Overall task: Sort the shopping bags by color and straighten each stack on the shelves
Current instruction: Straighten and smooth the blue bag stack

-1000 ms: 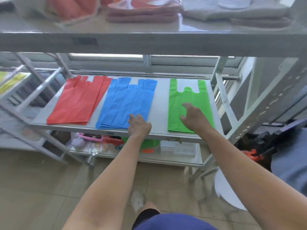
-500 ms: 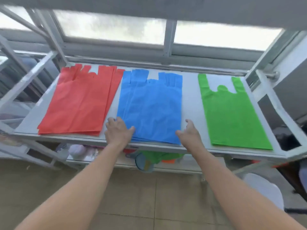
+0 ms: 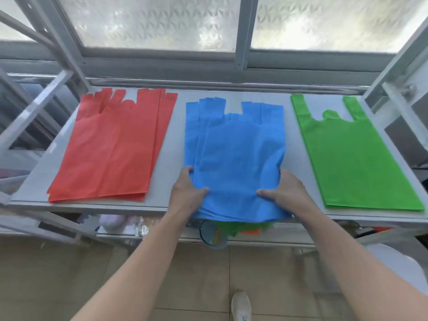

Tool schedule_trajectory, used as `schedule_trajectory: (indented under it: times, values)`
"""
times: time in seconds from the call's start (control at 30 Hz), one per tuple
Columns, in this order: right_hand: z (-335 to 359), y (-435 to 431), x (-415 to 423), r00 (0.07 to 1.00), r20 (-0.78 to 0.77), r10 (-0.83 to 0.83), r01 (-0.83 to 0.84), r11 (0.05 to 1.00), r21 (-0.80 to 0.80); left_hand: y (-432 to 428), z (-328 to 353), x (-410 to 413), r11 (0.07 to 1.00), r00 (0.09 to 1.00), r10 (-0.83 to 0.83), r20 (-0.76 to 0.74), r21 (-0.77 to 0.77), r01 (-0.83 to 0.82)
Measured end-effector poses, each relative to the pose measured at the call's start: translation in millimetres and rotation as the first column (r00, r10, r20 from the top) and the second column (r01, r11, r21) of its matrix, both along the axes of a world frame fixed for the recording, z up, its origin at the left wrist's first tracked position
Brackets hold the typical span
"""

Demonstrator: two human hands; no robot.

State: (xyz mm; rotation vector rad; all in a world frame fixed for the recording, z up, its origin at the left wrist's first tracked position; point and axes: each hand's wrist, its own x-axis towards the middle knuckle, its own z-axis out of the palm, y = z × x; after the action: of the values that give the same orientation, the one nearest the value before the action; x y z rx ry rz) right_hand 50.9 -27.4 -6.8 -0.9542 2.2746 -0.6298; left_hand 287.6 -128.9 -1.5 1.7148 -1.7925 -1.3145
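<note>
Lying in the middle of the shelf [image 3: 170,144], the blue stack [image 3: 236,156] is what I have both hands on. Its handles point toward the window [image 3: 162,22], and its near edge hangs a little past the shelf's front lip. The bags in it are fanned, with several left edges and handle strips showing side by side.

My left hand [image 3: 185,193] grips the stack's near left corner, thumb pressed on top and fingers wrapped along the left edge. My right hand [image 3: 287,193] mirrors it at the near right corner, thumb on top and fingers curled against the right edge. The two thumbs point at each other across the top bag, well apart, and the cloth between them is slightly bunched. How far either hand's fingers reach under the stack I cannot tell.

Left of the blue stack, with a bare strip of shelf between, lies the red stack [image 3: 111,154], flat and also fanned, its near edge just inside the front lip. Right of the blue stack, across a wider bare strip, the green stack [image 3: 352,158] lies flat with its edges lined up. Neither hand touches these two.

Below, a lower shelf [image 3: 278,242] holds green and orange items too blurred to name. Under that is the tiled floor [image 3: 58,274], with a white shoe [image 3: 240,305] at the bottom edge.
</note>
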Motion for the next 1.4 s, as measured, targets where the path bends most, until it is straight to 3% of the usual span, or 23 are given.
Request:
schedule_trajectory:
  times: [0.13,0.23,0.37,0.43,0.57,0.83,0.97,1.1,1.23,1.4]
  values:
    - [1.5,23.3,-18.0,0.998,0.057,-0.015,0.012,0.999,0.046,11.1,-2.4,11.5,0.996,0.990,-0.082,0.112,0.049,0.077]
    - [1.6,8.7,-31.6,0.997,0.023,-0.080,0.080,0.997,0.021,-2.8,-6.2,-1.7,0.966,0.923,-0.043,0.382,-0.221,0.136]
    - [0.8,-30.2,-43.0,0.993,-0.023,-0.113,0.113,0.993,0.018,-45.1,-11.6,-42.9,0.891,0.921,0.007,0.389,-0.420,0.171]
    - [-2.7,-46.0,-47.2,0.990,-0.043,-0.137,0.139,0.989,0.046,-65.0,-15.1,-57.3,0.848,0.882,0.063,0.468,-0.491,0.200]
    - [-0.3,-58.2,-43.7,0.987,-0.081,-0.137,0.145,0.984,0.100,-88.2,-16.5,-69.1,0.891,0.835,0.032,0.549,-0.394,0.224]
    - [-5.0,-55.2,-48.8,0.993,-0.119,-0.010,0.021,0.995,0.093,-99.2,-15.8,-75.7,0.944,0.933,-0.027,0.359,-0.297,0.142]
    - [-8.2,-58.3,-50.2,0.989,-0.145,-0.018,0.034,0.994,0.105,-99.6,-11.8,-83.5,0.929,0.926,-0.036,0.375,-0.329,0.170]
    - [-13.0,-63.6,-53.7,0.983,-0.169,-0.066,0.079,0.994,0.071,-99.8,-8.1,-89.7,0.957,0.973,-0.009,0.229,-0.281,0.075]
    - [-5.9,-75.0,-63.4,0.985,-0.041,-0.170,0.172,0.983,0.065,-115.5,-10.5,-90.9,0.992,0.995,0.096,0.031,-0.082,-0.093]
    - [2.2,-77.4,-63.5,0.976,0.024,-0.217,0.219,0.972,-0.091,-126.6,-15.4,-88.0,0.998,0.998,0.068,-0.014,-0.016,-0.068]
